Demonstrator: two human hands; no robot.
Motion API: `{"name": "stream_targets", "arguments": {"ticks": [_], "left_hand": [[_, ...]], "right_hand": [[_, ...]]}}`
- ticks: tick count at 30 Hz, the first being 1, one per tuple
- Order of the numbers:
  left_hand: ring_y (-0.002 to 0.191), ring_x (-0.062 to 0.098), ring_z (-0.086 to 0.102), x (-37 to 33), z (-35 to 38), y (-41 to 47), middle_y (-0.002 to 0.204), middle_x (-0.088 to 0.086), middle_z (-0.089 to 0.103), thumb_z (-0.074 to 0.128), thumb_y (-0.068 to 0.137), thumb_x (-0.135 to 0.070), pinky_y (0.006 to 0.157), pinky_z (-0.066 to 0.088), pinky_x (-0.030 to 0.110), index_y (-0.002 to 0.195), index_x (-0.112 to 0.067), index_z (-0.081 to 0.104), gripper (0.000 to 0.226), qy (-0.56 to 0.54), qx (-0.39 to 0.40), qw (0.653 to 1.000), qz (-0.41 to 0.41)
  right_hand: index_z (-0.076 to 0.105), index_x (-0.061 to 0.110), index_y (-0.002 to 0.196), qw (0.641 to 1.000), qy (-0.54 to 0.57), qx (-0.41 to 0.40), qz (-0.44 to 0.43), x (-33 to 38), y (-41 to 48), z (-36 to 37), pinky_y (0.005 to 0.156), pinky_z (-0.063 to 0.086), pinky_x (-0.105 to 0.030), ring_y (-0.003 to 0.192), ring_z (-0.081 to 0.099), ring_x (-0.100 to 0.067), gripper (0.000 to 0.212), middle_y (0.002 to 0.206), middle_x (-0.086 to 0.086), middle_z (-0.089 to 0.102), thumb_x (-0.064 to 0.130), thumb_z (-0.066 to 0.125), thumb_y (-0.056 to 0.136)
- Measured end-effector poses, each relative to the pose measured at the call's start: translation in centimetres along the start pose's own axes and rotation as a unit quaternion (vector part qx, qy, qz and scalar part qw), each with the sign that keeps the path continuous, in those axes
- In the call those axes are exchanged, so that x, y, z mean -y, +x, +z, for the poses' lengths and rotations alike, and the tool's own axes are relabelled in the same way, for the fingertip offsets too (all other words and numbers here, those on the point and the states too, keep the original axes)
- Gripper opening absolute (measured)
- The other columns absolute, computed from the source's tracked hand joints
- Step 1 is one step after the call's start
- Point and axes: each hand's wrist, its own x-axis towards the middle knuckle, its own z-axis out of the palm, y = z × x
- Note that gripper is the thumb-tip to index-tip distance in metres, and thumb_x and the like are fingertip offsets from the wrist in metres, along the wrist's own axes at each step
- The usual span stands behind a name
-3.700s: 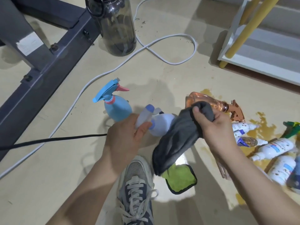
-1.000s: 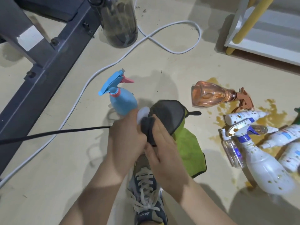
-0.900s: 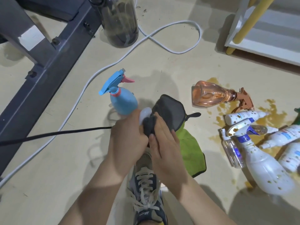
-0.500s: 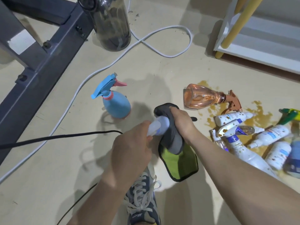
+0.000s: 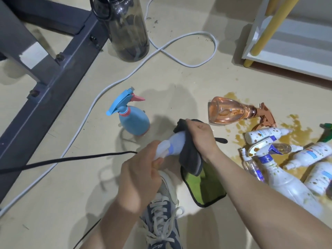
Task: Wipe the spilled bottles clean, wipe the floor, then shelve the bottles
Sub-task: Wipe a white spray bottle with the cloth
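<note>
Grey cloth (image 5: 191, 155), green on its other face, wraps the far end of a small pale bottle (image 5: 175, 145) held above the floor (image 5: 71, 203) near the middle of the view. The right hand (image 5: 199, 139) grips the cloth round the bottle's body with curled fingers; their tips are hidden under the fabric. The left hand (image 5: 138, 178) holds the bottle's near end, fingers curled round it, so the cap is mostly covered and its shape is hard to make out. This hand is slightly blurred. The cloth's green flap hangs toward five o'clock, beside a laced shoe (image 5: 161, 221) that the bottom edge cuts off.

At eleven o'clock from the hands a blue spray bottle (image 5: 134, 121) stands upright on the floor. At two o'clock a clear orange spray bottle (image 5: 226, 112) lies on its side at the rim of a brown spill (image 5: 294, 130). At three o'clock white bottles (image 5: 309, 155), speckled brown, lie heaped in the spill. Their labels are too small to read, the outermost run off the right edge, and the right forearm covers part of the largest. At one o'clock only the lowest board of a white shelf (image 5: 287, 56) and a yellow leg (image 5: 265, 27) show. At twelve o'clock a dark water bottle (image 5: 125, 27) stands with its top cut off.
</note>
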Motion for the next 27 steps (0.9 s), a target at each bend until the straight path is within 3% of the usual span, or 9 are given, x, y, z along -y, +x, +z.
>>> {"name": "stream_targets", "arguments": {"ticks": [4, 7, 12, 15, 17, 20, 22, 24, 27], "left_hand": [[0.075, 0.008, 0.051, 0.2, -0.3, -0.3, 0.087, -0.009, 0.069, 0.06, 0.085, -0.003, 0.067, 0.032, -0.001, 0.121, -0.03, 0.062, 0.044, -0.033, -0.008, 0.998, -0.046], [0.086, 0.023, 0.061, 0.2, -0.1, 0.0, 0.091, -0.008, 0.068, 0.058, 0.09, -0.008, 0.063, 0.029, 0.016, 0.125, -0.027, 0.06, 0.04, -0.057, -0.013, 0.992, -0.111], [0.084, 0.014, 0.061, -2.0, 0.0, 0.1, 0.094, -0.018, 0.064, 0.049, 0.096, -0.019, 0.07, 0.034, 0.023, 0.133, -0.049, 0.042, 0.049, -0.064, -0.019, 0.992, -0.107], [0.072, 0.001, 0.062, -1.9, -0.3, 1.3, 0.074, -0.025, 0.06, 0.046, 0.097, -0.021, 0.075, 0.046, 0.018, 0.12, -0.04, 0.061, 0.033, -0.15, -0.025, 0.975, -0.163], [0.081, 0.014, 0.068, -0.9, -1.1, 2.1, 0.077, -0.017, 0.067, 0.048, 0.089, -0.025, 0.088, 0.053, 0.037, 0.113, -0.033, 0.065, 0.03, -0.25, 0.001, 0.945, -0.209], [0.087, 0.027, 0.065, -0.1, -2.8, 2.6, 0.084, -0.004, 0.067, 0.056, 0.073, -0.025, 0.089, 0.053, 0.043, 0.096, -0.022, 0.06, 0.023, -0.328, 0.1, 0.919, -0.197], [0.081, 0.017, 0.064, 0.0, -3.1, 2.4, 0.086, -0.006, 0.067, 0.061, 0.077, -0.016, 0.08, 0.052, 0.033, 0.096, -0.03, 0.056, 0.024, -0.287, 0.146, 0.93, -0.176], [0.075, 0.015, 0.065, 0.2, -3.0, 2.7, 0.08, -0.008, 0.068, 0.058, 0.085, -0.034, 0.075, 0.055, 0.035, 0.096, -0.033, 0.055, 0.011, -0.14, 0.106, 0.974, -0.141], [0.076, 0.025, 0.059, -0.4, -3.1, 3.2, 0.079, -0.002, 0.063, 0.038, 0.091, -0.062, 0.068, 0.05, 0.035, 0.097, -0.029, 0.053, 0.037, 0.107, 0.055, 0.989, -0.081]], "right_hand": [[0.068, 0.009, 0.079, 0.998, 0.034, -0.033, 0.052, 0.6, 0.3, -0.6, 0.076, 0.054, -0.031, 0.077, 0.067, -0.021, 0.032, 0.084, -0.012, 0.071, 0.031, 0.053, 0.096], [0.067, 0.021, 0.099, 0.998, -0.011, -0.05, 0.024, -0.8, -1.2, 1.7, 0.099, 0.048, -0.045, 0.104, 0.063, -0.021, 0.032, 0.107, -0.005, 0.068, 0.044, 0.046, 0.092], [0.027, 0.018, 0.153, 0.993, -0.078, -0.06, -0.059, -1.9, -5.4, 4.4, 0.12, 0.019, -0.03, 0.148, 0.02, -0.009, 0.066, 0.159, 0.004, 0.027, 0.041, 0.037, 0.092], [0.042, 0.014, 0.147, 0.983, -0.136, -0.061, -0.111, -1.7, -7.3, 5.1, 0.114, 0.025, -0.021, 0.136, 0.035, -0.002, 0.055, 0.145, 0.009, 0.044, 0.021, 0.046, 0.093], [0.065, 0.016, 0.127, 0.98, -0.148, -0.08, -0.103, -1.2, -8.1, 4.6, 0.097, 0.043, -0.024, 0.11, 0.058, -0.01, 0.038, 0.117, 0.008, 0.066, 0.003, 0.051, 0.094], [0.072, 0.012, 0.112, 0.999, 0.029, -0.042, -0.006, 0.5, -8.9, 3.1, 0.092, 0.051, -0.036, 0.101, 0.069, -0.025, 0.03, 0.104, -0.001, 0.075, -0.002, 0.052, 0.096], [0.07, 0.008, 0.112, 0.985, 0.156, -0.023, 0.068, 1.6, -9.3, 2.3, 0.096, 0.049, -0.048, 0.1, 0.067, -0.034, 0.026, 0.106, -0.017, 0.074, 0.0, 0.05, 0.098], [0.068, 0.007, 0.112, 0.975, 0.2, -0.019, 0.096, 2.5, -9.5, 2.1, 0.1, 0.045, -0.055, 0.098, 0.065, -0.036, 0.024, 0.109, -0.023, 0.071, 0.005, 0.048, 0.099], [0.07, 0.014, 0.111, 0.984, 0.165, -0.043, 0.041, 4.9, -9.6, 2.4, 0.1, 0.048, -0.051, 0.101, 0.067, -0.032, 0.023, 0.106, -0.014, 0.074, 0.008, 0.051, 0.1]]}}
